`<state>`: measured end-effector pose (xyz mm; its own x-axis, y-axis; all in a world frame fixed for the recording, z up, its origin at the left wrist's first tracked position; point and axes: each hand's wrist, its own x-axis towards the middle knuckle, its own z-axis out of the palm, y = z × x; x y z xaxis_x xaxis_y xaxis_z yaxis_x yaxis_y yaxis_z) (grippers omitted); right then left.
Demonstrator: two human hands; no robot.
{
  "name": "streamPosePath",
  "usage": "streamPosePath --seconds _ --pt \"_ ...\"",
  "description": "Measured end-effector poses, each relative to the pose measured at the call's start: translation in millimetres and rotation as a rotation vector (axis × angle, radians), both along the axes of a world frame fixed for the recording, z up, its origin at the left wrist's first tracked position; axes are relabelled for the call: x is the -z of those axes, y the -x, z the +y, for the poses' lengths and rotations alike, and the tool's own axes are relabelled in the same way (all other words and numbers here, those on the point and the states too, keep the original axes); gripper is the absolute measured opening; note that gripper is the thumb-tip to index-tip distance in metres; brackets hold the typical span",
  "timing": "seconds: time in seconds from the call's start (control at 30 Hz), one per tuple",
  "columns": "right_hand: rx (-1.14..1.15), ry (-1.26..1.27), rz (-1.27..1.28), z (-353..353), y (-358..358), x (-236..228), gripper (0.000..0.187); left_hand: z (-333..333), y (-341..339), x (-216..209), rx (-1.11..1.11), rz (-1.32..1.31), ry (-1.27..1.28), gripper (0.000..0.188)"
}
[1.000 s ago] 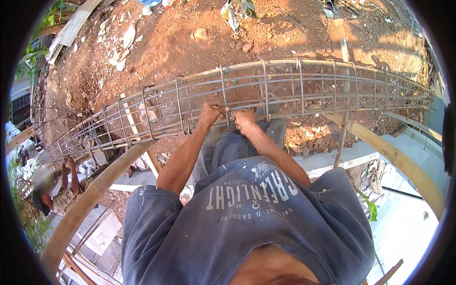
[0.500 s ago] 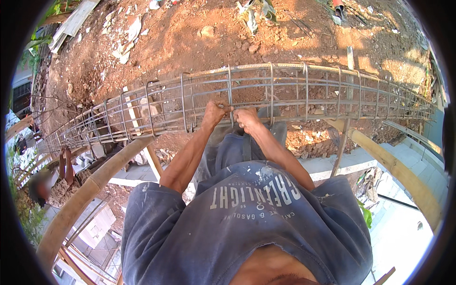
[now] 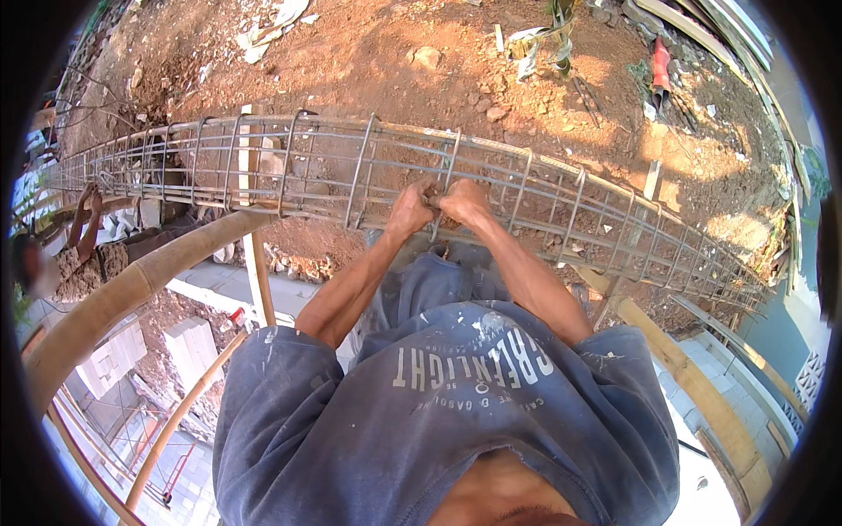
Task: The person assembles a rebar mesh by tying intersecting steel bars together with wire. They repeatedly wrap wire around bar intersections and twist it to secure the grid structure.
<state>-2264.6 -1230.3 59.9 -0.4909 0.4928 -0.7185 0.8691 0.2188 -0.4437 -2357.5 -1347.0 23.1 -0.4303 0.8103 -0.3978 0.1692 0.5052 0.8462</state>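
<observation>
A long rebar cage (image 3: 324, 167) of lengthwise steel bars and square stirrups stretches across in front of me. Both my hands are at its middle, close beside one stirrup (image 3: 450, 158). My left hand (image 3: 416, 207) is closed, fingers curled at a lengthwise bar just left of that stirrup. Nearly touching it, my right hand (image 3: 464, 202) is closed too, its fingers pinched together at the same spot. Whatever lies between the fingertips is too small to make out.
A thick bamboo pole (image 3: 149, 280) slopes down on the left, another bamboo pole (image 3: 693, 386) on the right. Wooden posts (image 3: 254, 263) stand beside the cage. At the far left a co-worker's hands (image 3: 86, 206) reach the cage. Reddish soil (image 3: 368, 61) with rubble lies beyond.
The view has turned, so the cage now slants down toward the right. My hands stay together at the same stirrup, with the right hand now a little higher against the left.
</observation>
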Motion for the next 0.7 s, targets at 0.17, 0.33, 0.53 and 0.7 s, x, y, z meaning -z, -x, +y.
streamPosePath --seconds 0.17,0.33,0.53,0.7 --pt "-0.029 -0.058 -0.101 3 12 -4 0.032 0 1 -10 0.046 0.031 0.012 0.067" --pt "-0.064 -0.1 -0.114 -4 13 -14 0.029 -1 3 26 0.276 0.271 0.261 0.055" --pt "-0.048 -0.105 -0.147 0 15 -3 0.025 22 15 9 0.458 0.139 0.43 0.043" --pt "0.014 -0.095 -0.133 -2 22 -5 0.023 26 23 26 0.516 0.035 0.458 0.04"
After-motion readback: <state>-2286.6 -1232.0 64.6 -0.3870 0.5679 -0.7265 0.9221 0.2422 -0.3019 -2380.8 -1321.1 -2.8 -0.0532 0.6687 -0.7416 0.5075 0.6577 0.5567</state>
